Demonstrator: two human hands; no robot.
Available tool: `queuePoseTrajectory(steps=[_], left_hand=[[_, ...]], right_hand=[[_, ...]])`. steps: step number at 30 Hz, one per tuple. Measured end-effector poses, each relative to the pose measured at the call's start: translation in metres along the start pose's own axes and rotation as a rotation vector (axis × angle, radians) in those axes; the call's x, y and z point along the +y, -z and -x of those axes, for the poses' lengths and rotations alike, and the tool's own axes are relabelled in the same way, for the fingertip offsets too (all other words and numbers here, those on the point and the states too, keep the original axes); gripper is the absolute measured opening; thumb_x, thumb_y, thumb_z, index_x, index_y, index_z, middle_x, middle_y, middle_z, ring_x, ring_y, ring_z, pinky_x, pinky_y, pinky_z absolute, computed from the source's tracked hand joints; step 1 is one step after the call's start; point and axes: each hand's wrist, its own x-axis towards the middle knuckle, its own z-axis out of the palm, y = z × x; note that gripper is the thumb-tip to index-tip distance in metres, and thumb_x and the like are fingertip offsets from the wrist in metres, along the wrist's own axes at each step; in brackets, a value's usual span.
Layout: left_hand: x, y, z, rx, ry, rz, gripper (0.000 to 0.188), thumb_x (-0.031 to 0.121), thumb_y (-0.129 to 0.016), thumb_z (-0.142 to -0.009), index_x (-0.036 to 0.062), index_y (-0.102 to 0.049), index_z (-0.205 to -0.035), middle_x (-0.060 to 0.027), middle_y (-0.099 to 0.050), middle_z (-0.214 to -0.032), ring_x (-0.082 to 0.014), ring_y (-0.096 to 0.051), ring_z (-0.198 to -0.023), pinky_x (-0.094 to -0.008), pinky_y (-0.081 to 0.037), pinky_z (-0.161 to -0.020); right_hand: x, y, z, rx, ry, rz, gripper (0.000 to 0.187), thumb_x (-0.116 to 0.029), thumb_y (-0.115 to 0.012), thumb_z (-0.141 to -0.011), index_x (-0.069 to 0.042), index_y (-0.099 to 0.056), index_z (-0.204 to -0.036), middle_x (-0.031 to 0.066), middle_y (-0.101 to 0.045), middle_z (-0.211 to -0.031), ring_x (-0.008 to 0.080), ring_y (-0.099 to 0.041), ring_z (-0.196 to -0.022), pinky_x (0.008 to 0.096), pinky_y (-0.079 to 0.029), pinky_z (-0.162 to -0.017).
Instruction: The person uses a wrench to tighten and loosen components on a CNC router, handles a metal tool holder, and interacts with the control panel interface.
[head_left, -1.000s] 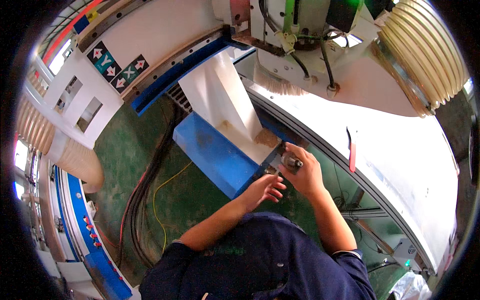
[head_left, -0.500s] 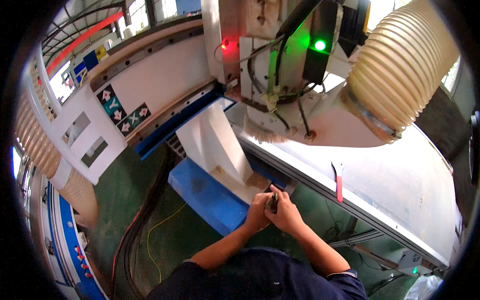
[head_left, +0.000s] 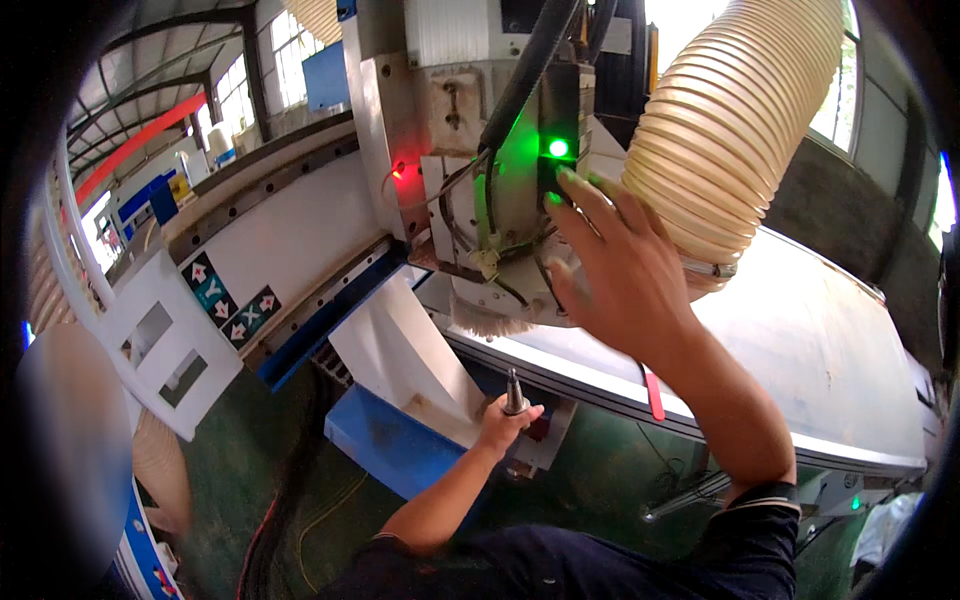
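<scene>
My left hand [head_left: 500, 428] grips a metal tool holder [head_left: 514, 394], its tapered end pointing upward, beside the white sloped bracket [head_left: 400, 345] of the machine. My right hand [head_left: 630, 265] is raised in front of the machine head with its fingers spread. Its fingertips are just below a glowing green button [head_left: 558, 148] on a black box; whether they touch the box I cannot tell. A brush skirt [head_left: 490, 320] hangs under the head, left of my right wrist. The wrench with a red handle [head_left: 653, 397] lies on the table edge, partly hidden by my right forearm.
A thick ribbed hose [head_left: 735, 130] joins the head at the right. The wide pale machine table [head_left: 810, 340] stretches right. A blue base [head_left: 375, 440] stands below the bracket, and dark cables [head_left: 285, 480] run along the green floor. A blurred rounded shape [head_left: 75, 450] fills the left rim.
My right hand has left the tool holder and risen to the machine head. My left hand keeps the tool holder, now upright and in plain sight. The view has shifted.
</scene>
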Motion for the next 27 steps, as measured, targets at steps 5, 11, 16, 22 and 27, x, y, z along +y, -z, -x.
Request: queuePoseTrajectory(steps=[5, 11, 16, 22, 27], left_hand=[[0.029, 0.003, -0.032, 0.066, 0.117, 0.133, 0.025, 0.021, -0.08, -0.079, 0.0119, -0.058, -0.076, 0.0041, -0.054, -0.067, -0.0065, -0.05, -0.06, -0.0232, -0.039, -0.057], [0.042, 0.014, -0.064, 0.13, -0.029, 0.018, 0.024, 0.023, -0.08, -0.076, 0.0108, -0.059, -0.077, 0.0038, -0.055, -0.067, -0.0076, -0.05, -0.06, -0.0245, -0.04, -0.058], [0.052, 0.022, -0.083, 0.113, -0.088, 0.034, 0.021, 0.021, -0.08, -0.076, 0.0103, -0.062, -0.08, 0.0047, -0.056, -0.069, -0.0068, -0.051, -0.062, -0.0248, -0.039, -0.058], [0.065, 0.02, -0.09, 0.131, -0.169, -0.02, 0.027, 0.018, -0.08, -0.076, 0.0066, -0.066, -0.096, 0.0029, -0.062, -0.085, -0.0089, -0.055, -0.073, -0.0264, -0.044, -0.065], [0.058, 0.028, -0.109, 0.117, -0.237, -0.044, 0.044, 0.021, -0.081, -0.075, 0.0054, -0.061, -0.112, -0.002, -0.062, -0.102, -0.014, -0.057, -0.086, -0.032, -0.046, -0.075]], right_hand=[[0.014, -0.039, -0.021, -0.113, 0.005, 0.489, 0.053, -0.034, -0.062, -0.086, -0.005, -0.054, -0.13, 0.0111, -0.041, -0.148, 0.029, -0.041, -0.134, 0.0468, -0.035, -0.109], [0.01, -0.041, -0.022, -0.057, 0.031, 0.468, 0.055, -0.038, -0.063, -0.086, -0.001, -0.056, -0.126, 0.0154, -0.05, -0.139, 0.0309, -0.049, -0.123, 0.0484, -0.035, -0.108], [0.009, -0.041, -0.03, -0.014, 0.051, 0.397, 0.056, -0.038, -0.064, -0.085, 0.003, -0.057, -0.123, 0.0186, -0.054, -0.133, 0.0336, -0.052, -0.117, 0.0464, -0.037, -0.107], [0.014, -0.047, -0.027, 0.089, 0.082, 0.38, 0.05, -0.034, -0.065, -0.083, 0.003, -0.058, -0.117, 0.0193, -0.055, -0.129, 0.0348, -0.052, -0.117, 0.0445, -0.04, -0.104], [0.014, -0.048, -0.028, 0.071, 0.088, 0.381, 0.046, -0.033, -0.061, -0.085, 0.002, -0.061, -0.115, 0.0176, -0.059, -0.114, 0.034, -0.052, -0.115, 0.0444, -0.04, -0.1]])
